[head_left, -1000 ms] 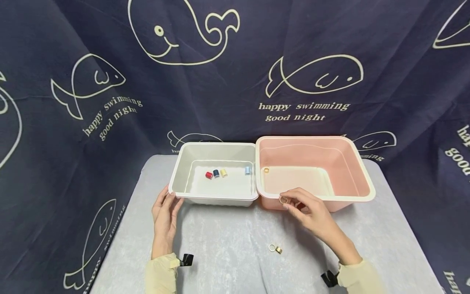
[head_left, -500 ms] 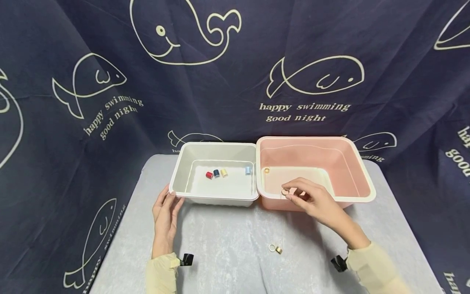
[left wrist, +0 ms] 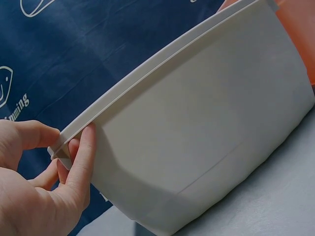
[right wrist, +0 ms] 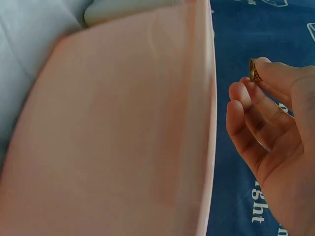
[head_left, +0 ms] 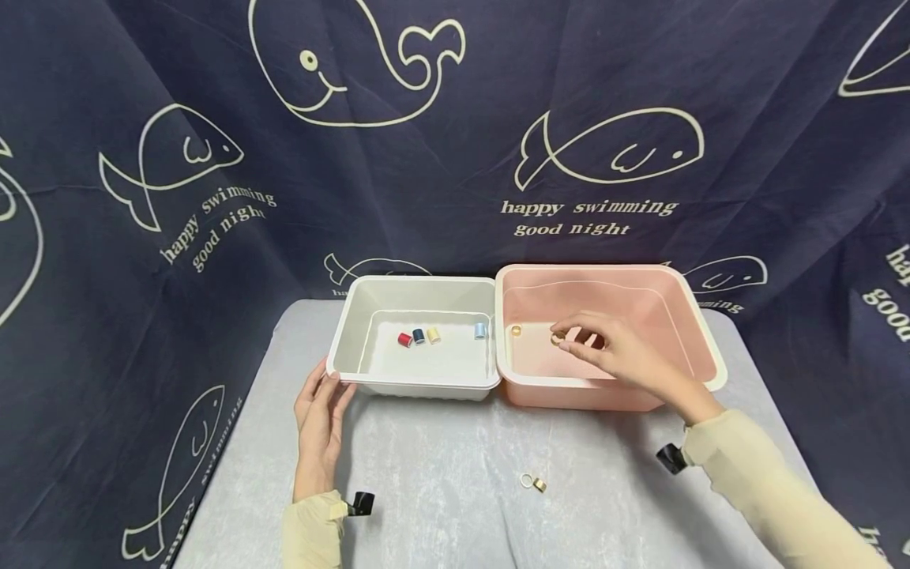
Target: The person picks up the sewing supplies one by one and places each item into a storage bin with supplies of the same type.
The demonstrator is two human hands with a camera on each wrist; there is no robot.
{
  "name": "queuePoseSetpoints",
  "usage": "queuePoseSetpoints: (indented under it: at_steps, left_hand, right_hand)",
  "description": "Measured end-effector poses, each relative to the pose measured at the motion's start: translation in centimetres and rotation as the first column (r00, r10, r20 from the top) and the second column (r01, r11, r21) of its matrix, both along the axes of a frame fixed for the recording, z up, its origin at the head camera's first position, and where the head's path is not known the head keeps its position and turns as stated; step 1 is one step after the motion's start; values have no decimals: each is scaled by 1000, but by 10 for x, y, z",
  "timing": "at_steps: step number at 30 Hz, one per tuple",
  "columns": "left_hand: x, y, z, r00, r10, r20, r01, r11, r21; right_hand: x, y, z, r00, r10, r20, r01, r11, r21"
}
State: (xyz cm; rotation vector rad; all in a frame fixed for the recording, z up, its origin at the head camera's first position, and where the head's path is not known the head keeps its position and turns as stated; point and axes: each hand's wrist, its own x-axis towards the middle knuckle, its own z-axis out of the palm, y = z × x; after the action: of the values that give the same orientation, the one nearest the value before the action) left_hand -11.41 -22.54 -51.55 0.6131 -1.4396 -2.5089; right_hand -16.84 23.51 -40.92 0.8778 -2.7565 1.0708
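Observation:
My right hand (head_left: 614, 348) pinches a gold ring (head_left: 558, 338) between thumb and fingertips, above the floor of the pink bin (head_left: 583, 397). The right wrist view shows this ring (right wrist: 253, 70) has a patterned band; the other fingers are loosely bent. Another gold ring (head_left: 516, 330) lies inside the pink bin at its left side. My left hand (head_left: 320, 419) grips the near left corner of the white bin (head_left: 426, 390). In the left wrist view its thumb and fingers close round the rim (left wrist: 118, 101).
In the white bin lie red (head_left: 404, 339), dark blue (head_left: 419, 335), yellow (head_left: 434, 335) and light blue (head_left: 479, 330) thread spools. A thin pale ring (head_left: 527, 480) and a wide gold ring (head_left: 539, 484) lie on the grey tabletop (head_left: 426, 474). A navy curtain (head_left: 398, 197) hangs behind.
My right hand has moved forward from the pink bin's front rim to over its inside, carrying the ring. The left hand has stayed on the white bin's corner.

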Motion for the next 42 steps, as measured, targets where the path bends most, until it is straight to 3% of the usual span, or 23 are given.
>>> queuePoseSetpoints:
  at_steps: [4, 12, 16, 20, 31, 34, 39, 42]
  left_hand:
    - [0, -1, 1, 1000, 1, 3, -1, 1000, 9]
    - [1, -3, 2, 1000, 0, 10, 0, 1000, 9]
    - [0, -2, 3, 1000, 5, 7, -5, 1000, 14]
    - [-1, -2, 4, 1000, 0, 2, 0, 1000, 2]
    - [-2, -3, 2, 1000, -12, 0, 12, 1000, -24]
    - [-2, -3, 2, 1000, -14, 2, 14, 1000, -23]
    - [-2, -2, 1, 1000, -8, 2, 8, 1000, -19]
    - [-1, -2, 0, 1000, -12, 5, 12, 1000, -25]
  right_hand:
    - [-18, 2, 7, 998, 28, 53, -30, 999, 39]
    - [-54, 0, 17, 991, 128, 25, -131, 976, 172]
    - [-70, 0, 23, 982, 186, 33, -188, 944, 270]
    - [-83, -2, 24, 969, 248, -13, -224, 897, 382]
    - [-116, 0, -9, 921, 390, -16, -347, 837, 422]
    - [-125, 3, -17, 896, 442, -49, -377, 814, 441]
    - [-139, 6, -32, 837, 532, -129, -409, 764, 499]
    - [-144, 5, -41, 828, 548, -123, -410, 739, 534]
